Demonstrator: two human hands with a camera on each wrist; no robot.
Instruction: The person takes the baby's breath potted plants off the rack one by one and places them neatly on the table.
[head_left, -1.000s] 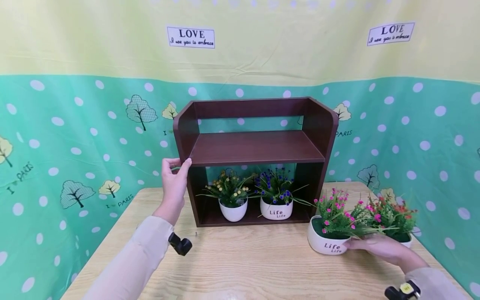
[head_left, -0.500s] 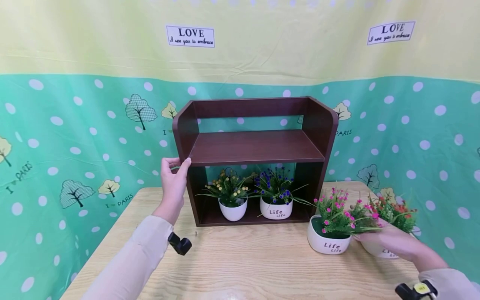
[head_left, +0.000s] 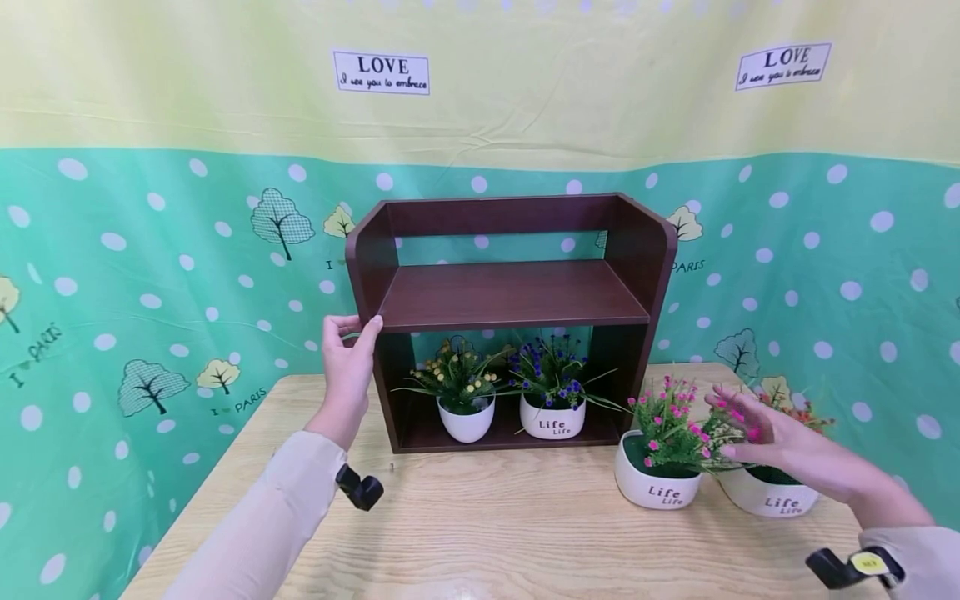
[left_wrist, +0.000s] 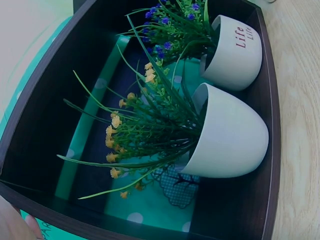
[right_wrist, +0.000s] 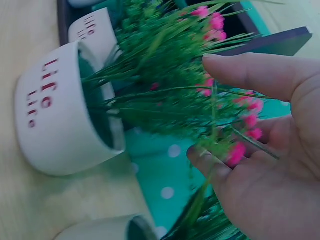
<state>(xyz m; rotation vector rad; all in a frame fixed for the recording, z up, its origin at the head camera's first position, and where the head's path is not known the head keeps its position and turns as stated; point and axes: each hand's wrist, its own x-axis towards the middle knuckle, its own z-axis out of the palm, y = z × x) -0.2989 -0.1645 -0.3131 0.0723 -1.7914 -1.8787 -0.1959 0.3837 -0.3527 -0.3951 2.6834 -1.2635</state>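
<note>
Left hand: pinches the brown shelf by its left side, left of centre.
Right hand: fingers and thumb apart, about the pink flowers, lower right.
Pink-flowered pot: upright on the worktop, lower right.

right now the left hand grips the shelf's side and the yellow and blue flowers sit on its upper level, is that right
Not quite: the yellow flowers and blue flowers sit on the shelf's lower level, as the head view shows. The left hand does grip the shelf's side.
</note>
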